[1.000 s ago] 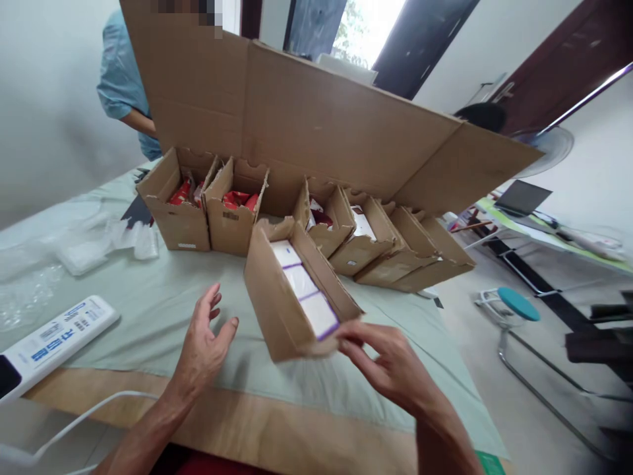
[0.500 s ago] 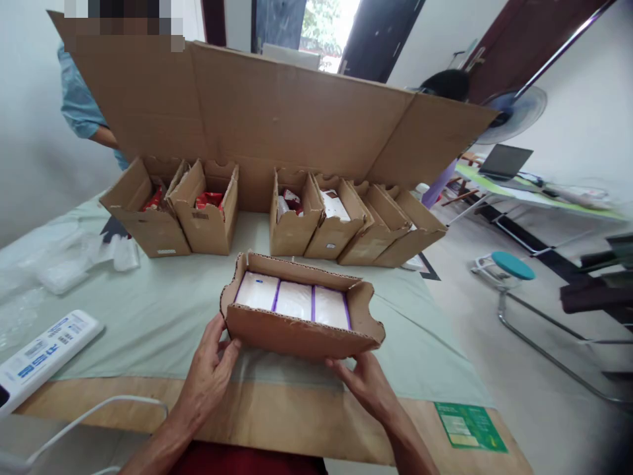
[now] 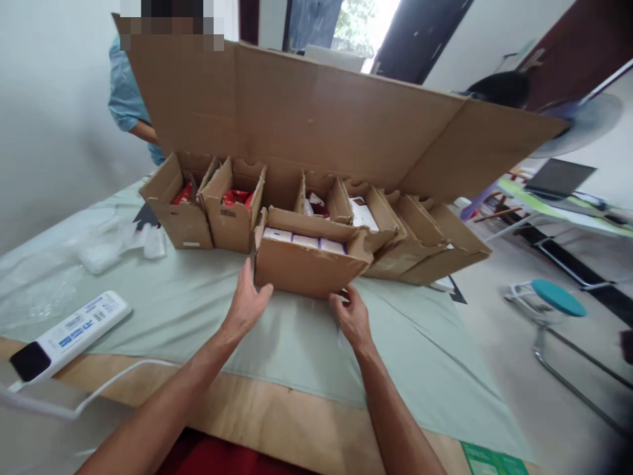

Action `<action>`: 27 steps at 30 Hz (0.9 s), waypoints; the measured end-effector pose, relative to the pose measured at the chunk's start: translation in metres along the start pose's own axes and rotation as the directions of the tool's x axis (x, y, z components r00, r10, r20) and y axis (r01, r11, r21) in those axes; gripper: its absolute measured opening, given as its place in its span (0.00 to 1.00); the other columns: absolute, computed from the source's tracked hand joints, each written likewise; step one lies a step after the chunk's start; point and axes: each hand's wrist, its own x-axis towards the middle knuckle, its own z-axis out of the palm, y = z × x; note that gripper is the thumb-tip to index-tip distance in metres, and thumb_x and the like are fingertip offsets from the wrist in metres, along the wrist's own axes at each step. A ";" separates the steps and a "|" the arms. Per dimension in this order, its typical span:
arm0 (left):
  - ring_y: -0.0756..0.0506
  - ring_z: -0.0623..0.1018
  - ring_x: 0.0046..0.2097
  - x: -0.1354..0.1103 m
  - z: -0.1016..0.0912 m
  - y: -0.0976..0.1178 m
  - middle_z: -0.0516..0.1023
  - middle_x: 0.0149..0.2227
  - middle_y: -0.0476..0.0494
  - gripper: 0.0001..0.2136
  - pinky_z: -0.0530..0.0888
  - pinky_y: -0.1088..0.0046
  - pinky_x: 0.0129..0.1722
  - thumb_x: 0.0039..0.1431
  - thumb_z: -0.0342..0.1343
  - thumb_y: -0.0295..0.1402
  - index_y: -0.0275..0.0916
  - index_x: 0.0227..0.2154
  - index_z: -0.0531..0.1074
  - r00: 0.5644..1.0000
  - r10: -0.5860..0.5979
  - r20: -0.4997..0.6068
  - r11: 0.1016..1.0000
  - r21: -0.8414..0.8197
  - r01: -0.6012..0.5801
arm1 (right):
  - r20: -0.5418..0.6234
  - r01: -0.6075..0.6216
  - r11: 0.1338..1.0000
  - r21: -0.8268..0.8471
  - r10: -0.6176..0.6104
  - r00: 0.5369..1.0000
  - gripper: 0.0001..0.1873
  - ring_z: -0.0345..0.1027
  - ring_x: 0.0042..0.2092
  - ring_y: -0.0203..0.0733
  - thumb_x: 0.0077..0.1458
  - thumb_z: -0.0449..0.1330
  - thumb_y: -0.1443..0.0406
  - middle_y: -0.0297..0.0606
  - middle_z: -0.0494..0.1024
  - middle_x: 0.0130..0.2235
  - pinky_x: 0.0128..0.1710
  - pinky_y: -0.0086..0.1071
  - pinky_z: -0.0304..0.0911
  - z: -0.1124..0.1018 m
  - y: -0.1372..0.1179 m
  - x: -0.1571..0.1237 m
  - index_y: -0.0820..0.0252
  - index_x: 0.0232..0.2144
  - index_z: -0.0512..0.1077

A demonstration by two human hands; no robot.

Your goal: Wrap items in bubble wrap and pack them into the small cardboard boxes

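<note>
A long open-topped cardboard box (image 3: 306, 267) stands in front of the row of taller boxes, a little left of its middle. Three white packs with purple edges (image 3: 305, 241) lie inside, their lower parts hidden by the front wall. My left hand (image 3: 247, 300) is round the box's lower left corner, fingers along the side and thumb at the front. At the lower right corner, my right hand (image 3: 353, 316) holds the bottom edge between thumb and fingers; some fingertips are hidden.
Behind stand several cardboard bins (image 3: 232, 224), some with red or white contents, before a tall cardboard panel (image 3: 321, 119). Plastic wrap (image 3: 99, 247) and a white labelled device (image 3: 74, 336) with a cable lie left. A person's blue sleeve (image 3: 126, 92) shows behind the panel.
Both hands have moved the box of white packs away from me, up against the row of bins. My view has shifted left, so the surroundings appear farther right.
</note>
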 end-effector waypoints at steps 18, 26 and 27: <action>0.26 0.58 0.71 -0.115 -0.043 -0.018 0.65 0.67 0.26 0.27 0.47 0.35 0.70 0.61 0.57 0.36 0.33 0.62 0.68 0.884 0.016 0.468 0.804 0.519 -0.290 | 0.673 0.543 0.838 0.049 -0.430 0.602 0.20 0.67 0.63 0.52 0.59 0.60 0.68 0.41 0.75 0.61 0.67 0.53 0.57 0.223 -0.153 -0.011 0.50 0.52 0.78; 0.29 0.54 0.73 -0.116 -0.032 -0.037 0.62 0.70 0.32 0.34 0.45 0.34 0.70 0.61 0.54 0.32 0.38 0.70 0.55 0.874 0.104 0.475 0.828 0.445 -0.341 | 0.724 0.548 0.833 -0.081 -0.328 0.607 0.25 0.62 0.65 0.54 0.63 0.58 0.69 0.46 0.62 0.69 0.66 0.47 0.57 0.340 -0.220 0.003 0.57 0.62 0.71; 0.29 0.54 0.73 -0.116 -0.032 -0.037 0.61 0.71 0.32 0.34 0.45 0.34 0.70 0.62 0.54 0.32 0.39 0.70 0.54 0.873 0.106 0.477 0.832 0.439 -0.340 | 0.707 0.565 0.822 -0.074 -0.357 0.611 0.24 0.62 0.64 0.54 0.63 0.58 0.69 0.45 0.62 0.69 0.66 0.47 0.57 0.342 -0.223 0.003 0.56 0.60 0.73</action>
